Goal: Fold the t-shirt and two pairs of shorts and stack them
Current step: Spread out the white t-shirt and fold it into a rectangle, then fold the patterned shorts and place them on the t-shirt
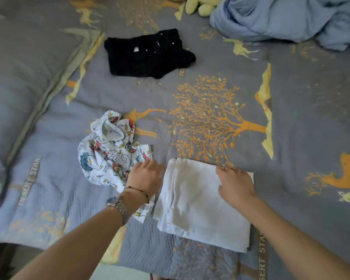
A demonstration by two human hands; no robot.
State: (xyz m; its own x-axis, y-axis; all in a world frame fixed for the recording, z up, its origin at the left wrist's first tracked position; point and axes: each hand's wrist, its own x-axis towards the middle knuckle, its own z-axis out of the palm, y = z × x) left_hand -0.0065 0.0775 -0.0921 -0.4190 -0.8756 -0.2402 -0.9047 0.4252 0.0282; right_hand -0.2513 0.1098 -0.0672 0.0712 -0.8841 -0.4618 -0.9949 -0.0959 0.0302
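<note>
Hands are laid flat, fingers relaxed: right hand [235, 183] on folded white t-shirt [200, 205], left hand [146, 176] over printed shorts [105, 156]; folds could be dragged loose.

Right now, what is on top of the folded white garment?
Only the right hand rests on the folded white garment, fingers flat near its far right corner. The left hand is beside it, over the printed garment. Whatever lies beneath is hidden.
</note>
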